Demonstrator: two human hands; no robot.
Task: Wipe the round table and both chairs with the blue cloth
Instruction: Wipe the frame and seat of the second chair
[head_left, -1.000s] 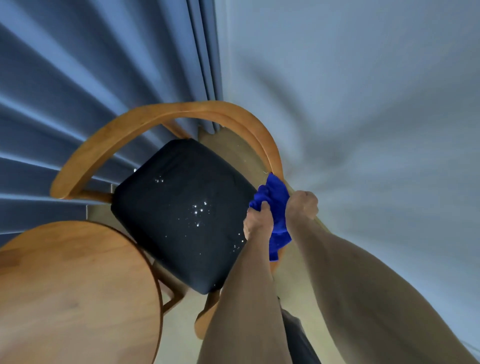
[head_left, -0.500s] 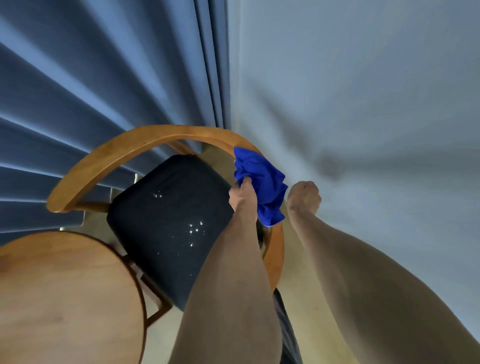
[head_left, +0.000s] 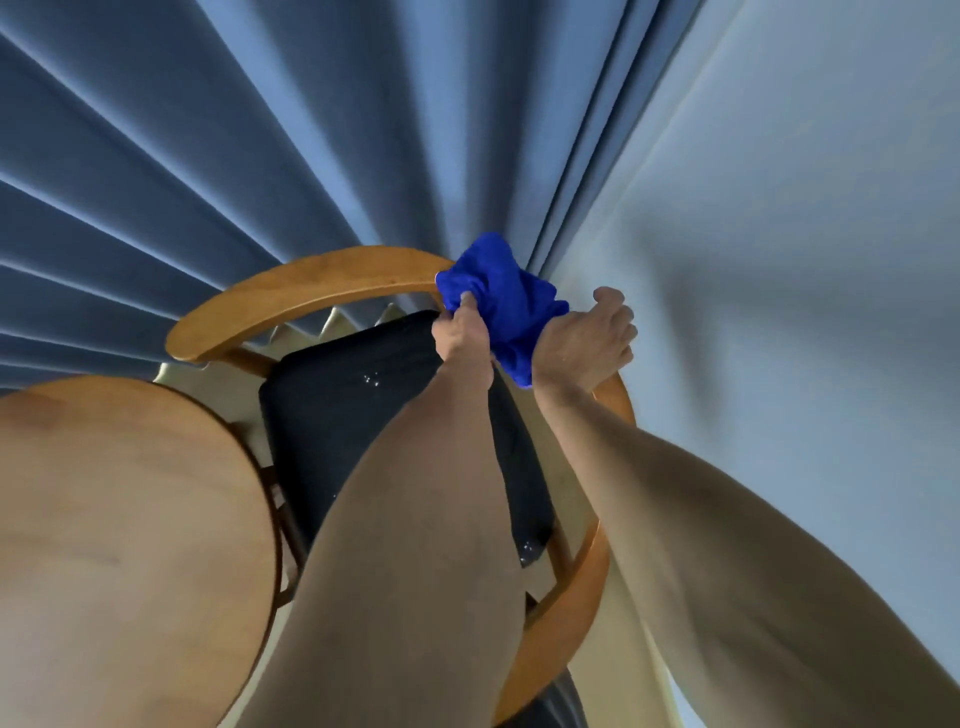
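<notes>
A wooden chair with a curved backrest rail (head_left: 311, 291) and a dark seat cushion (head_left: 353, 415) stands below me. The blue cloth (head_left: 501, 306) is bunched over the rail at its far right bend. My left hand (head_left: 462, 335) grips the cloth from the seat side, thumb pressed into it. My right hand (head_left: 589, 343) sits just right of the cloth on the same rail, fingers curled over the rail's outer edge. The cloth's lower end runs under that wrist. The round wooden table (head_left: 130, 519) fills the lower left.
Pleated blue curtains (head_left: 260, 156) hang close behind the chair. A pale wall (head_left: 779, 208) runs along the right. Small white specks (head_left: 371, 379) dot the seat cushion. The table edge nearly touches the chair's left side.
My left hand has carried the cloth along the backrest rail from the right side towards the back. My right hand has gone from a loose fist beside the cloth onto the rail.
</notes>
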